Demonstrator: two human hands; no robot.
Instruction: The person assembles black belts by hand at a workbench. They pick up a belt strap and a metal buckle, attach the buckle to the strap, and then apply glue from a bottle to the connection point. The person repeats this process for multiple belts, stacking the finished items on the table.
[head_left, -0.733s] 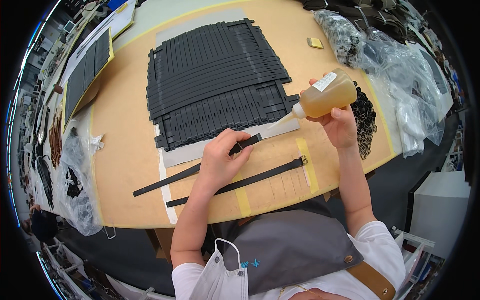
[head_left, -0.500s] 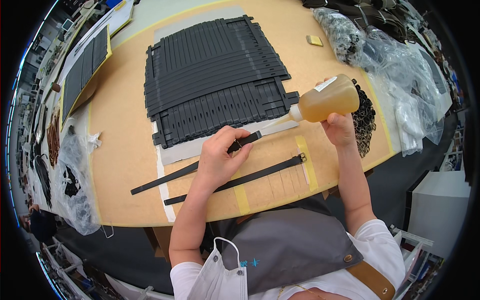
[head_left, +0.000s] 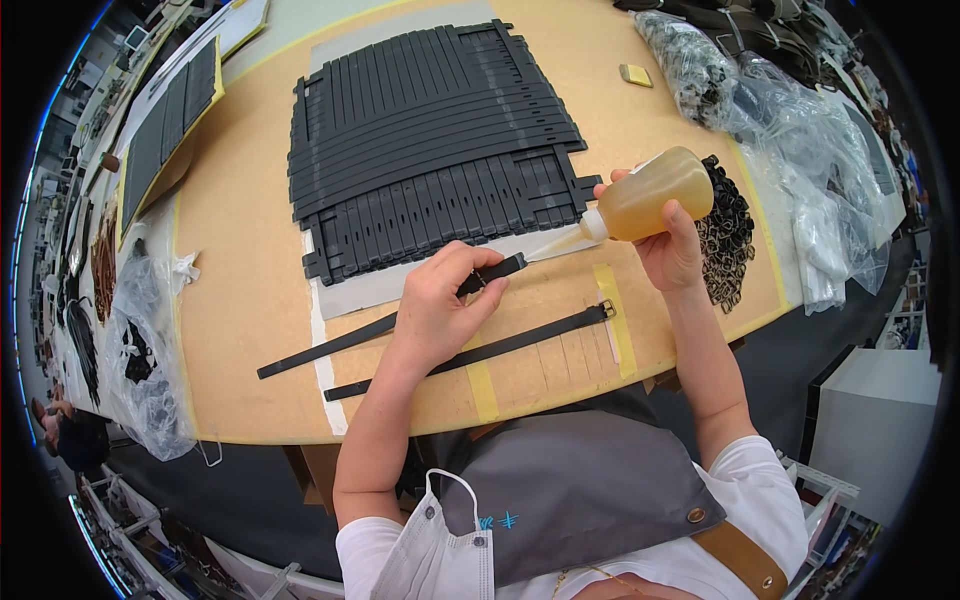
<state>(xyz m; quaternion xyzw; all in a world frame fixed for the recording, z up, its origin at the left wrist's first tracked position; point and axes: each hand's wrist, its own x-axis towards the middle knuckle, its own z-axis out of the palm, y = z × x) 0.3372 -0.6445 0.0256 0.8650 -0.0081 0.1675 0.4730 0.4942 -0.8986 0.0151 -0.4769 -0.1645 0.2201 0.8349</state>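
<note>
Pinched between the fingers of my left hand (head_left: 440,305) is a narrow black strap (head_left: 325,348), its tail running down to the left on the table. My right hand (head_left: 672,245) grips a squeeze bottle (head_left: 662,195) of amber liquid, tipped on its side. The bottle's thin nozzle (head_left: 560,243) points left, its tip at or very near the strap's raised end; contact is hard to tell. Below lies a second black strap (head_left: 520,350) with a small buckle (head_left: 608,309) at its right end. My left forearm crosses over part of it.
Stacked black straps (head_left: 430,150) cover the table's middle. Right of the bottle sits a heap of small metal buckles (head_left: 727,235). A small yellow block (head_left: 635,75), clear plastic bags (head_left: 815,160) and a leaning board of dark strips (head_left: 172,130) stand around the edges.
The view has shifted slightly. Both hands keep their holds, and the nozzle stays by the strap's end. At the far left edge, another person shows more.
</note>
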